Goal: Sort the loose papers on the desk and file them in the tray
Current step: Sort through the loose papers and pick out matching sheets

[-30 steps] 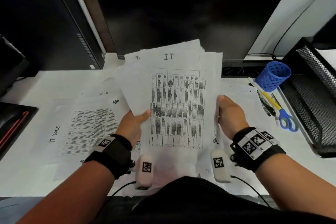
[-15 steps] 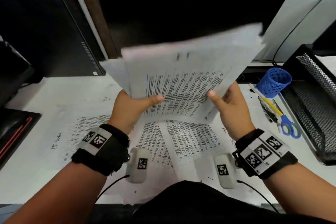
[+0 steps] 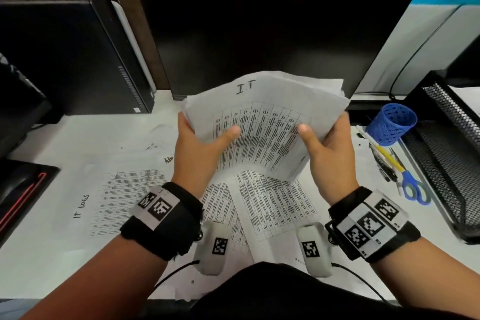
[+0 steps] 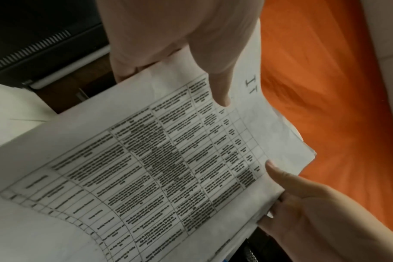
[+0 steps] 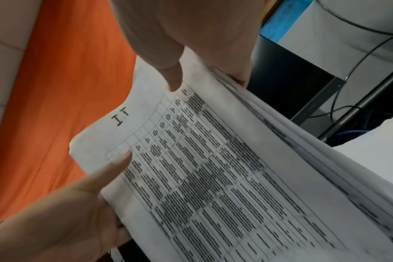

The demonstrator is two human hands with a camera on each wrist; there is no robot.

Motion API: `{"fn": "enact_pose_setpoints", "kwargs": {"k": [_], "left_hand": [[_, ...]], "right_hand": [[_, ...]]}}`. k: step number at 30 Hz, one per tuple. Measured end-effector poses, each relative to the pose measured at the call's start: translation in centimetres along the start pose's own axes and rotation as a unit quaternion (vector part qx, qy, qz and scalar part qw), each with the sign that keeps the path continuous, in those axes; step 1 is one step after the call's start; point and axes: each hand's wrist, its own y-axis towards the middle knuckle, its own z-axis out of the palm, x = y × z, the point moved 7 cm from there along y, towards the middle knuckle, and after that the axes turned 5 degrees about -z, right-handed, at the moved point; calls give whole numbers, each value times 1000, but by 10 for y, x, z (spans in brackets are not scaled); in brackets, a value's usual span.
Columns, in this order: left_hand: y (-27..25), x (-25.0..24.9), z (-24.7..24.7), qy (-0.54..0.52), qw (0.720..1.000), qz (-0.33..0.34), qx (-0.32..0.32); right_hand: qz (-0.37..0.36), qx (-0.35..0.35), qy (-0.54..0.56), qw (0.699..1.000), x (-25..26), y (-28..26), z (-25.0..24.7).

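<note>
Held above the desk (image 3: 65, 138), in front of the dark monitor (image 3: 259, 34), I see a stack of printed papers (image 3: 270, 122), its top sheet a table headed "IT". My left hand (image 3: 197, 148) grips the stack's left edge, thumb pressed on the top sheet and fingers curled underneath. My right hand (image 3: 330, 156) grips the right edge in the same way, thumb on top. The stack bows downward between the two hands; in the right wrist view its far edges fan apart.

Loose sheets (image 3: 270, 202) with printed tables lie flat on the desk below the stack, and another sheet marked "IT LOGS" (image 3: 124, 200) lies to their left. The black mesh tray (image 3: 446, 153) stands at the right edge of the desk, well apart from the stack. Between them lie a blue mesh pen cup (image 3: 392, 125) on its side, pens (image 3: 381, 156) and blue-handled scissors (image 3: 413, 187). A black computer tower (image 3: 72, 60) stands far left.
</note>
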Motion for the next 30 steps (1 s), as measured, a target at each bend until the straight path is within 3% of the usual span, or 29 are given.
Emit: {"fn": "enact_pose_setpoints", "kwargs": {"k": [5,9,11,13,20,23,27,30], "left_hand": [[9,9,-4,-14,1000,-14,-19],[13,26,4,-50,998,-42,3],[14,34,10,-50,997,-51,21],[14,40,13,-38,997,-57,27],[13,43,11,-63,996,-55,-14],[12,41,6,-83,995,-56,-22],[9,41,7,-82,995,-58,-1],[4,37,14,-73,996,-52,10]], "right_hand": [[-101,-18,11,995,38,19,-3],[-195,30,-146,970,64,30,8],[-176,32,-215,960,58,39,9],[-156,-2,-215,964,54,44,4],[-155,-58,-81,983,56,41,-4],[-74,-34,-15,997,28,34,-7],[58,35,-66,995,-29,9,0],[62,24,-60,996,-35,-1,3]]}}
